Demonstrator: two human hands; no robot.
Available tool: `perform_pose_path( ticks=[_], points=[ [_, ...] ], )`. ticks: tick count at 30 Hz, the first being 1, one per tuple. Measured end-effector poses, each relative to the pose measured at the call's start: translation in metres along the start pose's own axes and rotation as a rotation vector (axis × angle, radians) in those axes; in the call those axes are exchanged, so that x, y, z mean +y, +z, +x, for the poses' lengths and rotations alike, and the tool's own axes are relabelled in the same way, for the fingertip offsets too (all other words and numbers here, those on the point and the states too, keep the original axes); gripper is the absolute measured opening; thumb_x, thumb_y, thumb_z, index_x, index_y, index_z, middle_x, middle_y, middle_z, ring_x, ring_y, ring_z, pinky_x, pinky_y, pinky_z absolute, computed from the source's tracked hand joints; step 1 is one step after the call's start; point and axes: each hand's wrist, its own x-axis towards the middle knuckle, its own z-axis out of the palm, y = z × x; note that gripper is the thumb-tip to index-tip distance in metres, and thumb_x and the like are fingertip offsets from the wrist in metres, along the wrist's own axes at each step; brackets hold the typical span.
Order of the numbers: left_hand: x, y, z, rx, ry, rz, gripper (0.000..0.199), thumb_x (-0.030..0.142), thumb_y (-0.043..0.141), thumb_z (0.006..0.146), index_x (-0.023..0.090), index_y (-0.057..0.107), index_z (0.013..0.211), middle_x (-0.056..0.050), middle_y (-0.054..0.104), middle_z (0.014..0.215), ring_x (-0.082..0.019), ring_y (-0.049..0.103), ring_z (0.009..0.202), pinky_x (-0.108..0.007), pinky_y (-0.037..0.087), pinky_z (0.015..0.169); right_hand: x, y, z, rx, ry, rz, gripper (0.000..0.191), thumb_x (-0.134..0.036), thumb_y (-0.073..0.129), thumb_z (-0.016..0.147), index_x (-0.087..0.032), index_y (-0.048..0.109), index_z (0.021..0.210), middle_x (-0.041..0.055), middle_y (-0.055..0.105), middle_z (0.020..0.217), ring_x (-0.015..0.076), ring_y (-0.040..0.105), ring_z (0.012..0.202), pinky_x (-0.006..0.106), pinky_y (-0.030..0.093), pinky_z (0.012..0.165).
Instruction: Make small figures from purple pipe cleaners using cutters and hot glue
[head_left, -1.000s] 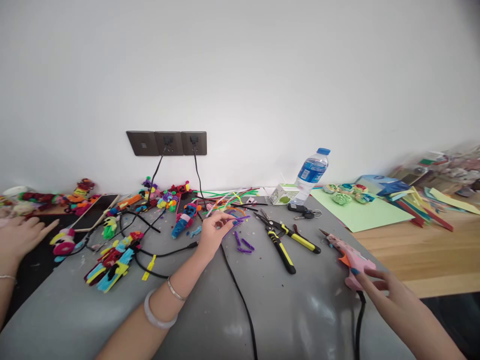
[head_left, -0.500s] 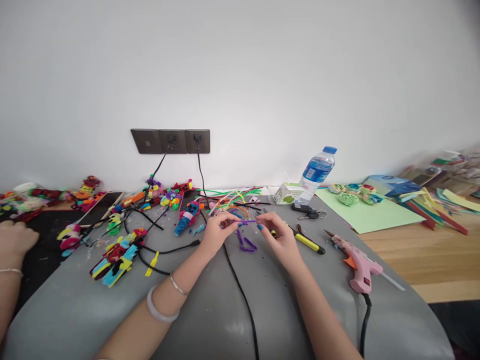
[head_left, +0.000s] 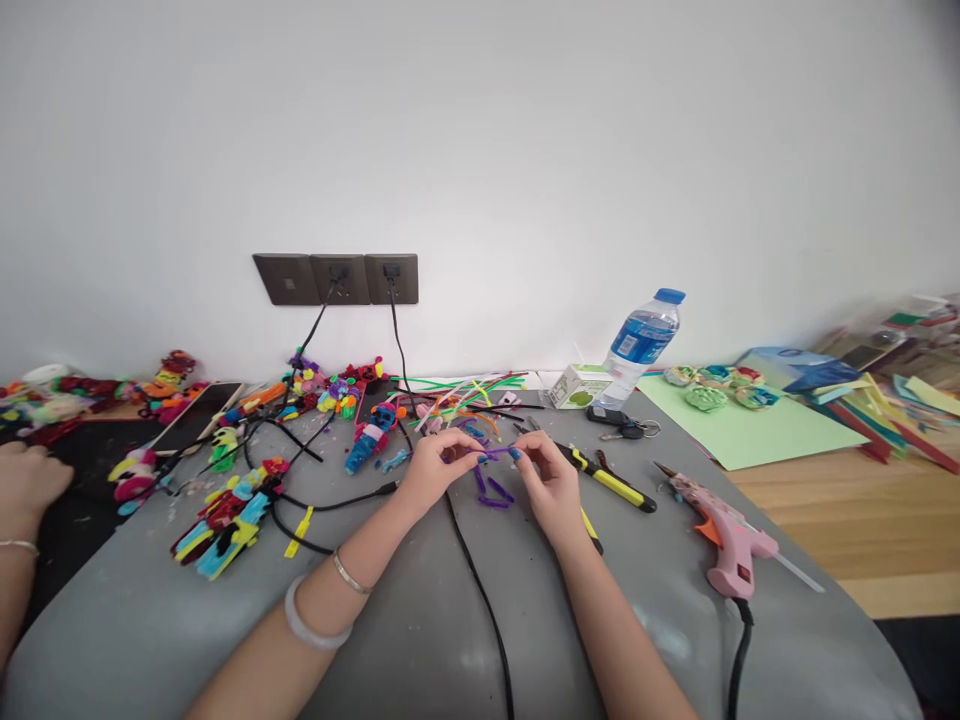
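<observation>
A short purple pipe cleaner spans the gap between my two hands. My left hand pinches its left end between thumb and fingers. At its right end, my right hand has thumb and forefinger closed on it. Several cut purple pieces lie on the grey table just below. Yellow-and-black pliers rest to the right of my right hand, their jaws partly behind it. Loose coloured pipe cleaners lie behind my hands.
A pink glue gun, keys, a small carton and a water bottle are on the right. Colourful pipe-cleaner figures and black cables lie left and centre. Another person's hand is far left.
My right hand has closed on the purple piece's right end, where its fingers were more apart. More of the pliers shows beside it. The view has shifted slightly.
</observation>
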Motion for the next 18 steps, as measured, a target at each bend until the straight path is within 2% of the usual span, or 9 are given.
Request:
perform_pose_path(
  ticks=[5, 18],
  points=[
    [-0.0006, -0.0006, -0.0008, -0.058, 0.013, -0.011, 0.016, 0.030, 0.068, 0.080, 0.015, 0.073, 0.081, -0.004, 0.066, 0.075, -0.013, 0.052, 0.062, -0.024, 0.039, 0.057, -0.0017, -0.0003, -0.0013, 0.011, -0.004, -0.005, 0.012, -0.029, 0.053, 0.092, -0.022, 0.057, 0.084, 0.0026, 0.055, 0.079, 0.0185, 0.051, 0.075, 0.031, 0.040, 0.067],
    [0.0006, -0.0031, 0.0011, -0.034, -0.037, -0.097, 0.019, 0.032, 0.069, 0.079, 0.014, 0.074, 0.081, -0.005, 0.068, 0.076, -0.013, 0.054, 0.066, -0.023, 0.041, 0.061, 0.0006, -0.0005, -0.0007, -0.049, -0.064, -0.027, 0.010, -0.023, 0.052, 0.091, -0.022, 0.057, 0.083, 0.0026, 0.054, 0.079, 0.0176, 0.050, 0.072, 0.029, 0.040, 0.064]
  ],
)
